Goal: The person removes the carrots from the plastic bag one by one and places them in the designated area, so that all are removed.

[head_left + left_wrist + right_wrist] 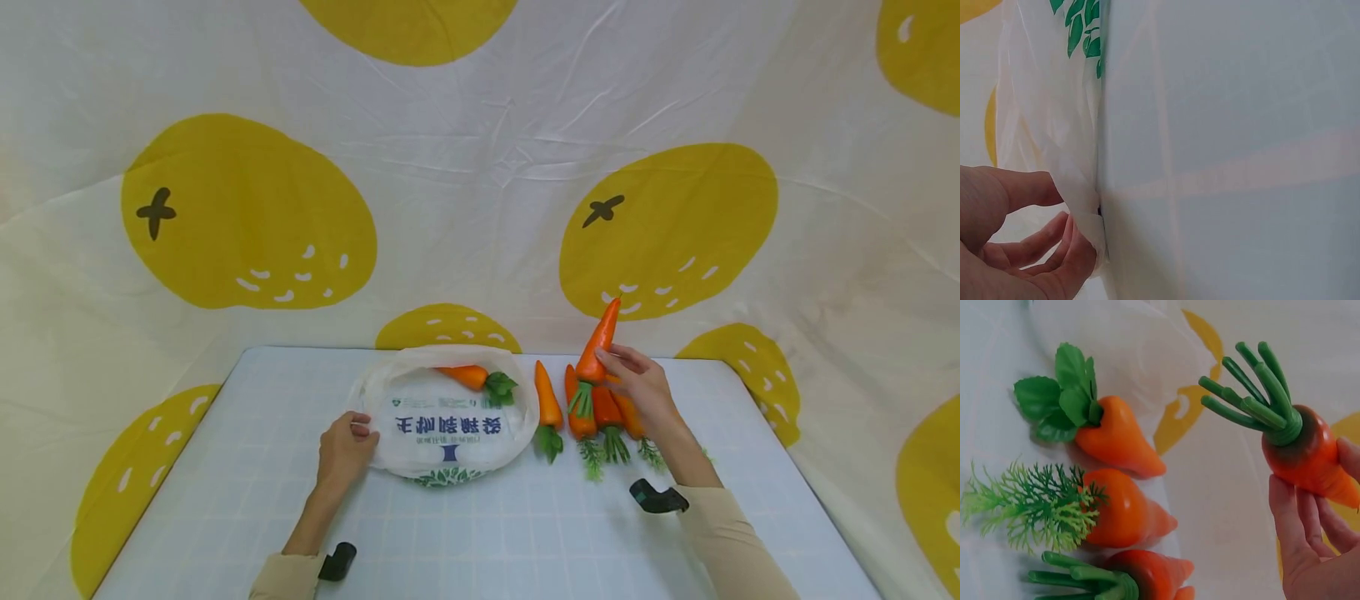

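Note:
My right hand [637, 379] holds a carrot [600, 342] above the table, its tip pointing up and its green stems [1266, 400] hanging downward. In the right wrist view, the thumb and fingers [1291, 519] pinch its orange body. My left hand [347, 450] pinches the left rim of a white plastic bag [450, 454] with green leaf print. The bag lies spread with its mouth wide, and one carrot [467, 377] with leafy top rests inside it. Right of the bag, several carrots [548, 400] lie side by side, some partly hidden by my right hand and the held carrot.
A pale blue checked cloth covers the table [225, 467]. Behind it hangs a white curtain [465, 208] with big yellow fruit prints. A black wrist device [658, 497] sits on my right wrist and another [337, 562] on my left.

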{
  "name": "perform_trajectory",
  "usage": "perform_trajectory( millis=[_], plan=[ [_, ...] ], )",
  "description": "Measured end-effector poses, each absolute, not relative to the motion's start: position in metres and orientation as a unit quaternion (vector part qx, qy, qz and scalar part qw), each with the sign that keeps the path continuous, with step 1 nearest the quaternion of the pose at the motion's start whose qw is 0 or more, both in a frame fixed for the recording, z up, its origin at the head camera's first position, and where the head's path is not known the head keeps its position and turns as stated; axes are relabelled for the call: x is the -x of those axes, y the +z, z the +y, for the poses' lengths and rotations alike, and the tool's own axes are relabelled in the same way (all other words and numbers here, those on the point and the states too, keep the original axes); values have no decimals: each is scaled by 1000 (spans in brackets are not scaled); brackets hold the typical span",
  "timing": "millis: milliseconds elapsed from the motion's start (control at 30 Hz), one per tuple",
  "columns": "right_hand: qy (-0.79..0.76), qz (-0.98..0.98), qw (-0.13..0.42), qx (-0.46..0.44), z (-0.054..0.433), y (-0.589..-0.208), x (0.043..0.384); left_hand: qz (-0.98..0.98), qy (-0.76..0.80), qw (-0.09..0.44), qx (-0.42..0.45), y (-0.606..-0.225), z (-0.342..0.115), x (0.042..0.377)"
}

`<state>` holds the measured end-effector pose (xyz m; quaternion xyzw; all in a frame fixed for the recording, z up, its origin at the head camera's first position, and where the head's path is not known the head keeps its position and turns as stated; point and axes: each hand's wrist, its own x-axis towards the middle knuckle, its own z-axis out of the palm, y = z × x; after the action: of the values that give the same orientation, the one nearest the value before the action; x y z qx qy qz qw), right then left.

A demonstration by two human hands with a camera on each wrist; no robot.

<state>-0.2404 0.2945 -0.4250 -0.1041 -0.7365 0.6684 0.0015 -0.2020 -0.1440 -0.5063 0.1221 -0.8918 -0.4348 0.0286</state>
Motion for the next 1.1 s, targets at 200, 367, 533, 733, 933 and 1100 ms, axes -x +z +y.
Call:
perform_trajectory(
  millis=[200,367,533,733,933,1100],
  plan=[
    [649,-750,-8,129,315,-426,239,-892,-435,30,-123,-505,-142,201],
    [664,-736,-13,135,332,-428,235,-892,-435,32,-119,-505,-142,201],
    [659,-738,-17,145,349,-433,234,-893,-433,34,-119,-506,-142,201],
    [663,-734,-14,145,367,-441,230,-893,-431,33,-121,-508,-142,202],
    [671,-726,0,149,384,-448,227,-894,-431,39,-117,-509,-142,201],
    [678,-721,8,144,395,-451,225,-895,-428,44,-114,-508,-142,200]
  ],
)
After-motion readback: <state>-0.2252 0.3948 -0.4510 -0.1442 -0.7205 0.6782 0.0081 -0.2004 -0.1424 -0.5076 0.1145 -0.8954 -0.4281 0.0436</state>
